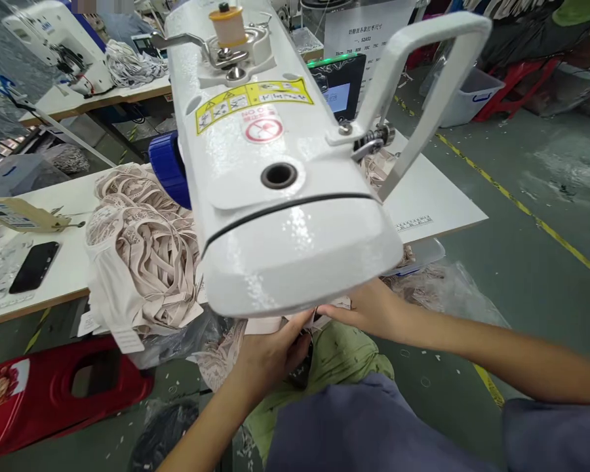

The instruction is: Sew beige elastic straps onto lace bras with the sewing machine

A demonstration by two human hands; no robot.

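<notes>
Under the front of a white sewing machine [299, 255], my two hands meet near my lap. My left hand [273, 354] is closed on a beige fabric garment [263, 326], its thumb pressed along the edge. My right hand [368, 311] pinches the same cloth from the other side, thumb pointing left; the machine head covers part of its fingers. Most of the held garment and the needle area are hidden. To the left, a heap of beige bras [147, 255] with straps and lace lies on the white table [63, 196], white tags hanging off the edge.
A black phone [34, 267] and a cream device [24, 214] are on the table at left. The red stool [44, 400] stands lower left. A lifting handle [432, 85] rises from the machine's right side. Plastic-bagged pieces [442, 288] sit below right.
</notes>
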